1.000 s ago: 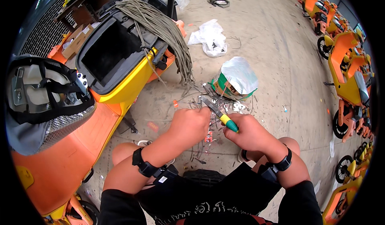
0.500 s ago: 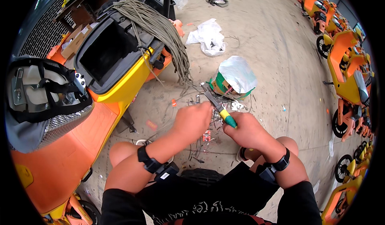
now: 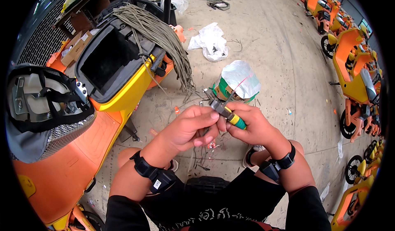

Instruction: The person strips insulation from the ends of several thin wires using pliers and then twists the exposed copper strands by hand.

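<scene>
My right hand point(image 3: 256, 125) is closed around the green and yellow handle point(image 3: 237, 121) of a knife; its blade is mostly hidden now. My left hand point(image 3: 190, 128) has its thumb and forefinger pinched on a small dark grey blocky part point(image 3: 217, 106), which looks like a connector. Both hands meet in front of me, the part lying against the front of the handle. From between them a thin wire point(image 3: 236, 89), reddish at its upper end, runs up across the silvery bag on the green bucket point(image 3: 222, 89).
An orange and yellow scooter point(image 3: 135, 92) stands at left, with a coil of grey cord point(image 3: 158, 35) over its box and a grey bag point(image 3: 53, 128) on it. White plastic bags point(image 3: 212, 41) and scraps lie on the floor. Several scooters point(image 3: 349, 62) line the right.
My left hand has turned from a closed grip near the blade to a pinch on the dark part. The knife's blade has dropped out of sight, and a wire shows above the hands.
</scene>
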The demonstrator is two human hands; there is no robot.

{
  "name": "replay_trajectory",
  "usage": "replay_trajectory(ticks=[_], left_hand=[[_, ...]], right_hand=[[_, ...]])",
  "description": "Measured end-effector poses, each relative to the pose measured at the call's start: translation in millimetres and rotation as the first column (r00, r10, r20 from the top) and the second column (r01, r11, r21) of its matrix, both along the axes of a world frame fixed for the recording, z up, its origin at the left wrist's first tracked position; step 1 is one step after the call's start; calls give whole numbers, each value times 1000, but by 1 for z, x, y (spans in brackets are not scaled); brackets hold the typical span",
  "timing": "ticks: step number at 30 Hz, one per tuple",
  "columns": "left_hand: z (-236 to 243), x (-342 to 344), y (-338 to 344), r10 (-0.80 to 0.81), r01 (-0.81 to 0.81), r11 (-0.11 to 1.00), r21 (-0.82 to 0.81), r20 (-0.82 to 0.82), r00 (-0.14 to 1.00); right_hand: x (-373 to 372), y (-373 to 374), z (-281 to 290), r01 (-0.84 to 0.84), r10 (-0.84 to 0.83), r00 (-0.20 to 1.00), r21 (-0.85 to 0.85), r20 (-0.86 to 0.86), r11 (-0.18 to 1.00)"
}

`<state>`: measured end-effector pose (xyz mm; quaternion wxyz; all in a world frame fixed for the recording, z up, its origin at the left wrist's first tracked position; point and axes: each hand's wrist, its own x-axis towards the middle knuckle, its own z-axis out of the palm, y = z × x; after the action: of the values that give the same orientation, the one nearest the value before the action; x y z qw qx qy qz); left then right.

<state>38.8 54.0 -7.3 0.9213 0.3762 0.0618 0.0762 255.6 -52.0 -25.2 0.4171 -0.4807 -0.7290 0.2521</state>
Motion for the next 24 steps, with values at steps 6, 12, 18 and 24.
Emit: replay_trajectory(ticks=[6, 12, 18, 24], left_hand=[[15, 9, -1, 402, -101, 722, 685, -296, 867], [-24, 12, -7, 528, 144, -454, 879, 135, 839], [-58, 23, -23, 443, 177, -760, 626, 298, 845], [-53, 23, -16, 547, 62, -475, 878, 239, 802]], right_hand=[[-5, -7, 8, 125, -116, 991, -181, 61, 976], [-19, -16, 16, 301, -225, 947, -382, 229, 874], [-29, -20, 31, 390, -202, 921, -754, 334, 529], [-22, -23, 28, 393, -299, 919, -686, 258, 613]])
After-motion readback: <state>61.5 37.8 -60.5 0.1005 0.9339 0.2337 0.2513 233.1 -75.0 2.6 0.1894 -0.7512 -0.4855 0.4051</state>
